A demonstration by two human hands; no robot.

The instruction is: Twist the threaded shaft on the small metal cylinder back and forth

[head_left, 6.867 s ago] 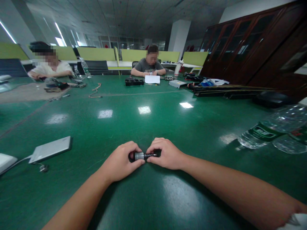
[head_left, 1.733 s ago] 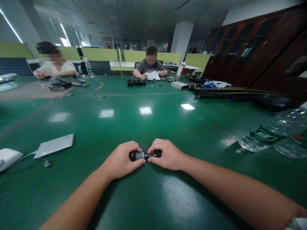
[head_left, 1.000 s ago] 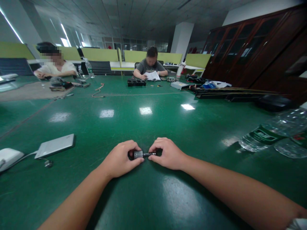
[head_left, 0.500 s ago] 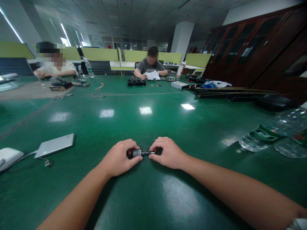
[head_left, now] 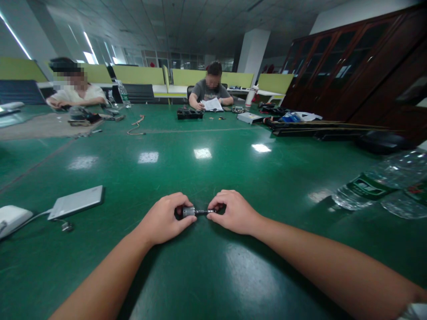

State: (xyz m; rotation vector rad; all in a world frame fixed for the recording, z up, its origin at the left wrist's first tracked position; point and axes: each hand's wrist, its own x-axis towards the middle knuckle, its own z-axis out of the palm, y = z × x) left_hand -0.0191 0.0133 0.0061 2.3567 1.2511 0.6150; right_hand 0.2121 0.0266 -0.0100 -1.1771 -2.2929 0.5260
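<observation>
Between thumb and fingers, my left hand (head_left: 170,218) pinches a short silver-grey metal cylinder (head_left: 188,211) that looks like a small motor. A thin dark rod (head_left: 201,212) extends rightward from the cylinder, in line with it. My right hand (head_left: 233,212) is closed on the rod's shiny metal end (head_left: 211,211), holding it with thumb and fingertips. Both hands are low over the green tabletop (head_left: 187,173). Fingers cover part of the cylinder and the rod's far end, so I cannot tell whether rod and cylinder are one piece.
A silver flat device (head_left: 78,202) with a cable to a white box (head_left: 13,218) lies at left, beside a small metal part (head_left: 67,226). Plastic bottles (head_left: 362,189) stand at right. Two people (head_left: 211,91) sit across the table, near a black tray (head_left: 190,114).
My left hand has shifted slightly left with the cylinder, and a little more of the dark rod shows. My right hand has hardly moved.
</observation>
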